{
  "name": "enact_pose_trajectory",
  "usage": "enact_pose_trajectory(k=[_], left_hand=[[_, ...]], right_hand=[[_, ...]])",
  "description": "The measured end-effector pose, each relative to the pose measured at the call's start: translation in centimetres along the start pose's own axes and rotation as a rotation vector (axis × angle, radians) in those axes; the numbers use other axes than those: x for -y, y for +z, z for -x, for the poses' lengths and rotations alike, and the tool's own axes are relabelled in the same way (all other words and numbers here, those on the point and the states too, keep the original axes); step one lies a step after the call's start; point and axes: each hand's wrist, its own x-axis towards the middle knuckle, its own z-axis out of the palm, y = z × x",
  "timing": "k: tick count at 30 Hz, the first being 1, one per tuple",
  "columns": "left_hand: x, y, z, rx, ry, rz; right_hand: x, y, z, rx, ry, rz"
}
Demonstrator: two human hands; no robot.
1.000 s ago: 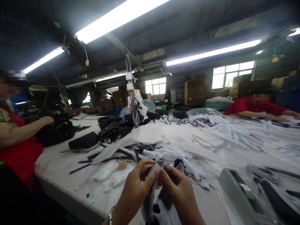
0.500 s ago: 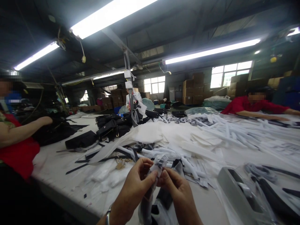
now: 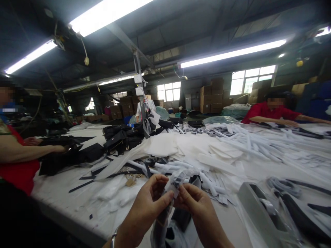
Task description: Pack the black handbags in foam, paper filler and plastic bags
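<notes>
The left hand [image 3: 148, 203] and the right hand [image 3: 198, 203] are both pinching one plastic-wrapped strap [image 3: 182, 175] at the near side of the surface [image 3: 85, 212], whose edge is slanting away at lower left. Bare room is lying between the right hand and one grey tape dispenser [image 3: 248, 201]. Ahead, white strips [image 3: 212, 184], too heaped to count, are crowding the strap. Three co-workers are showing: one left, one right, one beyond the post [image 3: 138, 67].

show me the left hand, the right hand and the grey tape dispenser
Left hand [image 3: 148, 206]: head view, near the thumb's base
Right hand [image 3: 199, 206]: head view, near the thumb's base
Grey tape dispenser [image 3: 254, 213]: head view, its left side wall
</notes>
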Motion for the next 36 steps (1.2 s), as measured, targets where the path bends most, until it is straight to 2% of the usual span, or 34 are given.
enact_pose_trajectory(k=[4,10,16,22,27,32,34,36], left_hand=[[-0.2,-0.1,0.0,0.006,-0.010,-0.056],[-0.3,-0.1,0.1,-0.002,-0.006,-0.089],[-0.5,-0.2,0.1,-0.029,-0.011,-0.053],[-0.3,0.3,0.3,-0.054,-0.006,0.021],[-0.6,0.3,0.6,-0.008,-0.104,-0.004],[0.2,0.2,-0.3,-0.082,-0.115,-0.055],[0.6,0.4,-0.6,-0.096,-0.138,-0.076],[0.7,0.6,-0.5,-0.111,-0.174,-0.118]], right_hand=[[0.3,-0.2,-0.5,0.009,-0.009,0.087],[0.3,-0.3,-0.6,-0.004,-0.096,0.275],[0.9,0.5,0.4,0.047,-0.059,0.156],[1.2,0.6,0.7,0.002,-0.044,0.183],[1.6,0.6,0.9,-0.034,-0.070,0.138],[1.4,1.2,0.9,-0.015,-0.094,0.078],[1.5,0.7,0.9,0.015,-0.097,0.115],[2.0,-1.3,1.3,0.048,-0.116,0.247]])
